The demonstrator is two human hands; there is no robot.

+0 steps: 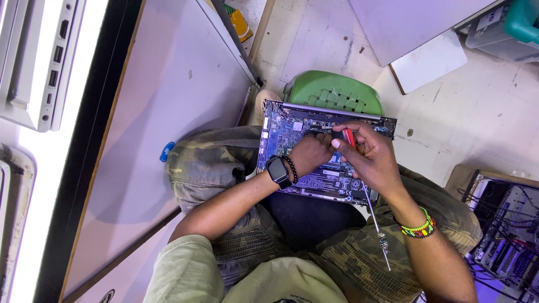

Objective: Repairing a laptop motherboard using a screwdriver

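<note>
An opened laptop (292,132) lies on my lap with its blue circuit board and dark battery exposed. My right hand (373,160) grips a screwdriver with a red handle (348,136), held down over the middle of the board. My left hand (310,152), with a black watch and bead bracelet on the wrist, rests curled on the laptop's inside beside the screwdriver tip. What its fingers hold is hidden.
A green woven stool (332,92) stands just beyond the laptop. A white panel (168,112) leans at the left, with a small blue cap (167,151) near its edge. Another laptop's side (42,62) shows top left. Open electronics with cables (505,224) sit bottom right.
</note>
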